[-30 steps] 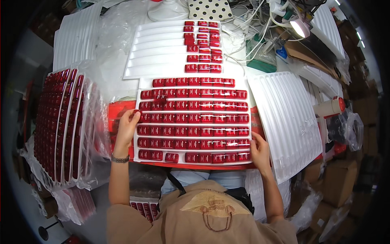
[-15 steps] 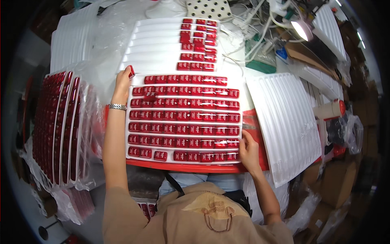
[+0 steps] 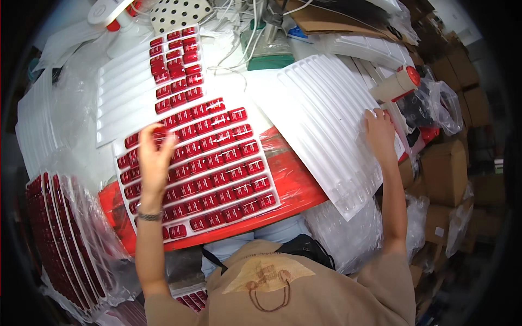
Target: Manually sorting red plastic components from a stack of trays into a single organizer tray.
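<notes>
A white ribbed tray (image 3: 276, 195) in front of me carries rows of small glossy red pieces with pale print. Over its left part is my left hand (image 3: 154, 157), thumb and fingers pinched round one red piece (image 3: 159, 133), slightly blurred. The hand hides some of the rows beneath. My right hand (image 3: 379, 127) is at the right edge of a bare white ribbed tray (image 3: 326, 130), its fingers bent; whether they grip anything there is unclear. Beyond the near tray, another white tray (image 3: 122, 92) bears red pieces only along its right side.
Filled trays in clear plastic wrap (image 3: 65, 239) stand at the left, near more white trays (image 3: 35, 122). A white roll with a red end (image 3: 396, 85) lies beyond my right hand. Cables, a polka-dot item (image 3: 179, 13) and a green box (image 3: 270, 61) are at the back; cartons (image 3: 446, 171) at right.
My left hand has come from the tray's upper left corner to over its rows with the red piece. My right hand has left the tray's right edge for the bare tray. The view has turned right.
</notes>
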A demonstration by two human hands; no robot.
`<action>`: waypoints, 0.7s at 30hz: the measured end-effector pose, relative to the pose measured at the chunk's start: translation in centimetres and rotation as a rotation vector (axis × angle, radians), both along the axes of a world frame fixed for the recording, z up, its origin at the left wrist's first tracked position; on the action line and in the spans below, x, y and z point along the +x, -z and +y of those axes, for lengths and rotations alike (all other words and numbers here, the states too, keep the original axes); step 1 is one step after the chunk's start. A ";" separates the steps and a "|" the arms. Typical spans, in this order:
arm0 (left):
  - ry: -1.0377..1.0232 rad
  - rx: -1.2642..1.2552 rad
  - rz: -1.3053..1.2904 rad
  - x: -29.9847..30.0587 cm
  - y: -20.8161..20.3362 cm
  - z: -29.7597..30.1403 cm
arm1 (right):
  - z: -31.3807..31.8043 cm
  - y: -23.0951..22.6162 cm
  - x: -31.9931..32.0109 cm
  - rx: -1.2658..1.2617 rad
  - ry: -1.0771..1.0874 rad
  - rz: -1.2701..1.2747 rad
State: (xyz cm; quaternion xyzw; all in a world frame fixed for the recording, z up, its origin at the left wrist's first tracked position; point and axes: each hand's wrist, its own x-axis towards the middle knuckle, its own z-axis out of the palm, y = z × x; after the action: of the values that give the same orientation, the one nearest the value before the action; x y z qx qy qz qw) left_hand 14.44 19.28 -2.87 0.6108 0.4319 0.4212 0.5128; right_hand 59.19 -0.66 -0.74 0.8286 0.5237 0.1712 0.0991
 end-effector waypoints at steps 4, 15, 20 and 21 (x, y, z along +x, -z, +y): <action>0.226 -0.023 0.044 5.8 -0.5 -2.8 | -1.2 -0.9 -1.9 0.272 -0.236 -0.017; 0.249 0.100 -0.032 10.3 -0.9 -5.4 | 2.7 -1.4 2.3 0.194 0.007 0.696; 0.309 0.195 -0.026 10.8 -1.3 -6.3 | 5.6 -7.6 -12.6 0.608 -0.366 1.695; 0.314 0.173 -0.008 11.1 -1.4 -6.7 | 5.8 -7.3 -15.8 0.581 -0.401 1.745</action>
State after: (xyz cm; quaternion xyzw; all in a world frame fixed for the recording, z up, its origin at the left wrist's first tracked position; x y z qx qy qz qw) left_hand 25.55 12.53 -1.47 0.7109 0.2915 0.3738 0.5195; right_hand 43.37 5.17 6.54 0.5505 0.4825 -0.3724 -0.5705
